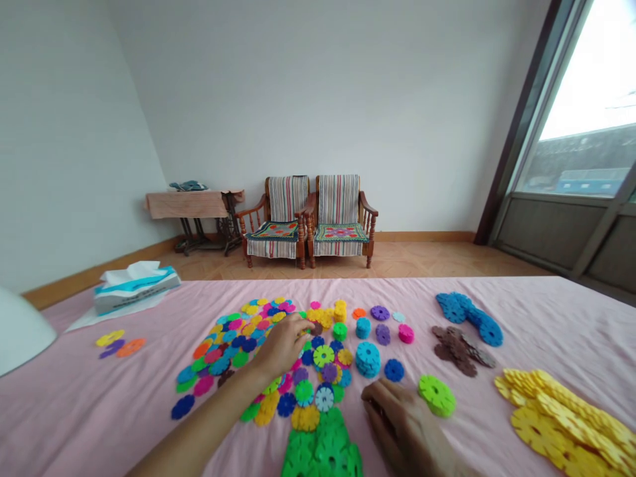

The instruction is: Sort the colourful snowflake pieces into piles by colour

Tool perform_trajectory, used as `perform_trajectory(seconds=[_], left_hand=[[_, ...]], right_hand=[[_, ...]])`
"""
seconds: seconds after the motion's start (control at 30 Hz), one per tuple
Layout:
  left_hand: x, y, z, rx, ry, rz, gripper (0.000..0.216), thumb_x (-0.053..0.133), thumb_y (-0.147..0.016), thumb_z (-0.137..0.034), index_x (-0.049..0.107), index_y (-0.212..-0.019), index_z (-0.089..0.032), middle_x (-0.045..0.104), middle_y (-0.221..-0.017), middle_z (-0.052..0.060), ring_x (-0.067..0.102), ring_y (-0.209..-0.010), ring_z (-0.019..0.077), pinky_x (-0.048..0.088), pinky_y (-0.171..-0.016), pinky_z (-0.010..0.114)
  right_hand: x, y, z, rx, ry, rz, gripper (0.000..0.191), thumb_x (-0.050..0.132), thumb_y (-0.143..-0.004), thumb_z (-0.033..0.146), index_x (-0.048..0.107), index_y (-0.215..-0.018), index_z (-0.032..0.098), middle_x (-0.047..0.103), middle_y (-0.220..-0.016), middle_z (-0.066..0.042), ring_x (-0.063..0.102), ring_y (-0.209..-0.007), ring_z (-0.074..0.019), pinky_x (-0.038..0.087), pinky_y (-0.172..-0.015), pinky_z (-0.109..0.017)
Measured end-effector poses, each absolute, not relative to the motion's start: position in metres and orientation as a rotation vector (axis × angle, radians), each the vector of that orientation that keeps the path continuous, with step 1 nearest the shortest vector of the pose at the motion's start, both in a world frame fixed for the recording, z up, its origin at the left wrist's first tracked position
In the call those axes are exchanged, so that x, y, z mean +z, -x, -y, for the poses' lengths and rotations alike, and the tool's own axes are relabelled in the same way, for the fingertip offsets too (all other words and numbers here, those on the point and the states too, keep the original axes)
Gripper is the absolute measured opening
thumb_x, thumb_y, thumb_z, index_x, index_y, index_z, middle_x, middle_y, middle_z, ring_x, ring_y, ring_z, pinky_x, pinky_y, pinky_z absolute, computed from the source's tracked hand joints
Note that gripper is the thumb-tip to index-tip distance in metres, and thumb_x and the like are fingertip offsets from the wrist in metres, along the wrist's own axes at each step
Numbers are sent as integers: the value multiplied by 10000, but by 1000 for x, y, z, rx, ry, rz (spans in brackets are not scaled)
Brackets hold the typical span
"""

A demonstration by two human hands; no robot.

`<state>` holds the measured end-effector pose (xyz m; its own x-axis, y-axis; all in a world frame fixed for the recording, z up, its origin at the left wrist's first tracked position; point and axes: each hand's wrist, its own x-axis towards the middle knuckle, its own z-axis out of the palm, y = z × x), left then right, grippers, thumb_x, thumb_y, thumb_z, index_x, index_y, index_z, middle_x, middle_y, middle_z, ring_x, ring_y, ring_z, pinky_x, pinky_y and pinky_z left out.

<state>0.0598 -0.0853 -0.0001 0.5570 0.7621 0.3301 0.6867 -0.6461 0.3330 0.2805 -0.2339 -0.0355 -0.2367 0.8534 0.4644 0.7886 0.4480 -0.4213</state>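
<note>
My left hand reaches over a wide spread of mixed-colour plastic snowflake discs. Its fingers are bent together at the edge of a brown snowflake disc, which they seem to pinch. My right hand rests low on the cloth with its fingers curled under; whatever they may hold is hidden. Just beyond it are a stack of light blue discs and a dark blue disc. A lime green stack lies to its right, and a green heap to its left.
Sorted heaps lie on the right: blue discs, brown discs and yellow discs. A tissue box stands at the left on the pink cloth, with several loose discs nearer. Two chairs stand beyond.
</note>
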Motion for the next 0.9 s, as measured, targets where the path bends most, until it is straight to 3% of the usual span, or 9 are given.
perform_trajectory(seconds=[0.37,0.57,0.9], left_hand=[[-4,-79,77,685,-2616,-1297,188,592,-753,-26,653,-792,-199,624,-870,31,604,-891,196,462,-797,289],[-5,-77,71,668,-2587,-1365,207,629,-723,-42,637,-862,-196,635,-906,40,602,-918,216,457,-829,319],[0,-75,74,732,-2506,-1246,193,590,-700,-47,620,-802,-207,619,-889,30,590,-911,219,444,-823,317]], right_hand=[[-29,-279,234,158,1401,2089,228,368,-940,183,567,-831,210,621,-781,-39,625,-683,-171,453,-596,-264],[-32,-279,234,219,1445,2101,234,359,-949,204,573,-853,205,616,-824,-53,622,-726,-186,463,-634,-287],[-31,-278,235,244,1466,2098,254,349,-957,228,570,-834,199,605,-812,-52,616,-723,-189,453,-636,-297]])
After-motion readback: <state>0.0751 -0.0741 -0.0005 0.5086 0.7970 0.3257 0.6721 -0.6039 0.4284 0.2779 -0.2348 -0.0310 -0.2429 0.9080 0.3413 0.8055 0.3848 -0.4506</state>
